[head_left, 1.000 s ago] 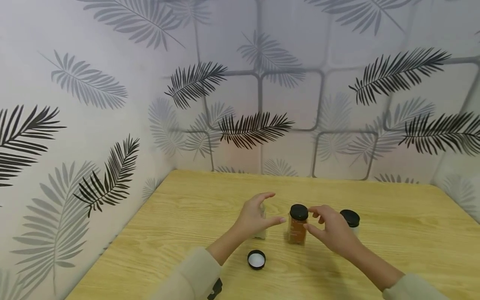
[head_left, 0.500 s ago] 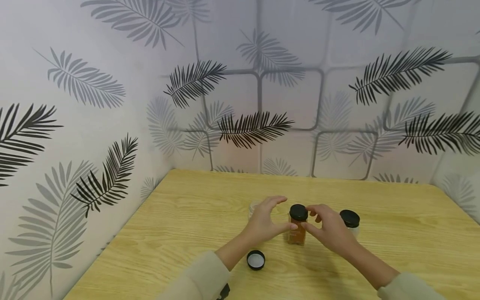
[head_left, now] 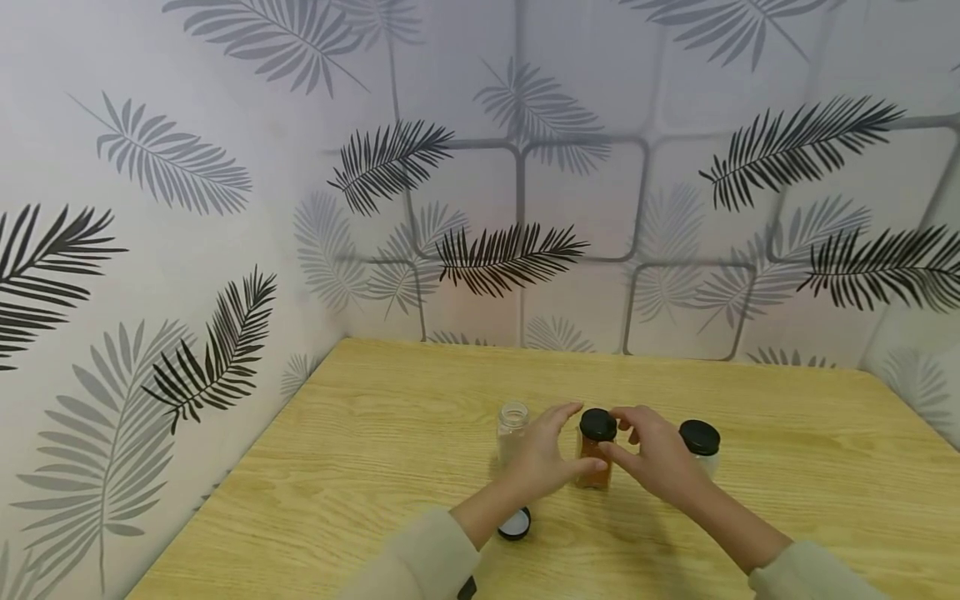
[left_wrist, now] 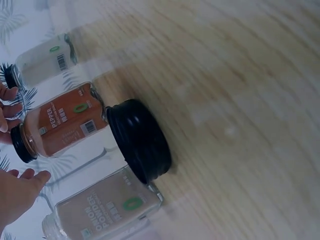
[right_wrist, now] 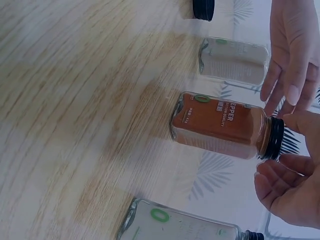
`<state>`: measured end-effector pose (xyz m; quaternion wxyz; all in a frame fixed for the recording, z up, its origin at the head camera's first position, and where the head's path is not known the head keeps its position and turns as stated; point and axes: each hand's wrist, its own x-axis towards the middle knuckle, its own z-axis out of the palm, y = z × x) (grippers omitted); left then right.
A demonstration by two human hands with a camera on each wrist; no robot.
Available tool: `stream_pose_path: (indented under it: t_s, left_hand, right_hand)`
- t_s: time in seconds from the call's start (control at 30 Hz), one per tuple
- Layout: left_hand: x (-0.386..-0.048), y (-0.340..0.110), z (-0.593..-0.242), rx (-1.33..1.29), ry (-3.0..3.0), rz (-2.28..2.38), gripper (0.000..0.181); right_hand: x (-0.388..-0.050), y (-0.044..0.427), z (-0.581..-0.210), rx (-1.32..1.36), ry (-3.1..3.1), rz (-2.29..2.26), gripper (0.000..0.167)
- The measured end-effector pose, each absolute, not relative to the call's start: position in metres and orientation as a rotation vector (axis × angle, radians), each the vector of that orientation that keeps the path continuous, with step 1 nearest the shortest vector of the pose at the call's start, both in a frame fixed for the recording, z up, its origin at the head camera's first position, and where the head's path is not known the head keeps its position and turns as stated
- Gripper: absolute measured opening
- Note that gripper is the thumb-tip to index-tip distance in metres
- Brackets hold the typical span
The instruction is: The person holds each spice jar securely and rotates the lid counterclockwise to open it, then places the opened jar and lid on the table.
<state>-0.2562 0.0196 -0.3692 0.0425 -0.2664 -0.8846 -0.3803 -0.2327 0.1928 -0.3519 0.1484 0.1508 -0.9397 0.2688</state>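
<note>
A square glass jar of reddish-brown powder labelled PEPPER [right_wrist: 220,125] stands upright with its black lid [head_left: 597,424] on. My right hand [head_left: 660,454] pinches the lid between thumb and curled fingers, seen in the right wrist view. My left hand [head_left: 543,454] is on the jar's other side, thumb and fingers spread apart, with a gap to the jar in the left wrist view. Behind the left hand is a lidless jar labelled ONION POWDER [left_wrist: 105,207], partly hidden in the head view. A loose black lid [left_wrist: 140,140] lies underside up on the table.
To the right, partly behind my right hand, stands a third jar [head_left: 705,458] with pale contents and a black lid. A small dark object [head_left: 467,588] shows by the left sleeve. The wooden table [head_left: 390,417] meets patterned walls at its back and left.
My left hand has moved right, from in front of the lidless jar to beside the pepper jar, uncovering the lidless jar's mouth. My right hand has shifted slightly left, staying at the pepper jar's lid.
</note>
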Motion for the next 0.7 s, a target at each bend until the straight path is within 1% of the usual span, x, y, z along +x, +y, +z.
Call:
stream_pose_path:
  t_s: [0.3, 0.57, 0.7]
  left_hand:
    - [-0.261, 0.024, -0.378, -0.78, -2.691, -1.344, 0.072]
    - [-0.265, 0.029, -0.383, -0.679, -2.763, -1.369, 0.075]
    - [-0.268, 0.032, -0.387, -0.67, -2.765, -1.381, 0.073]
  right_hand:
    - [-0.238, 0.19, -0.351, 0.417, -2.75, 0.765, 0.045]
    - [-0.241, 0.185, -0.348, 0.42, -2.776, 0.693, 0.051]
    - [-0.243, 0.182, -0.347, 0.402, -2.788, 0.637, 0.053]
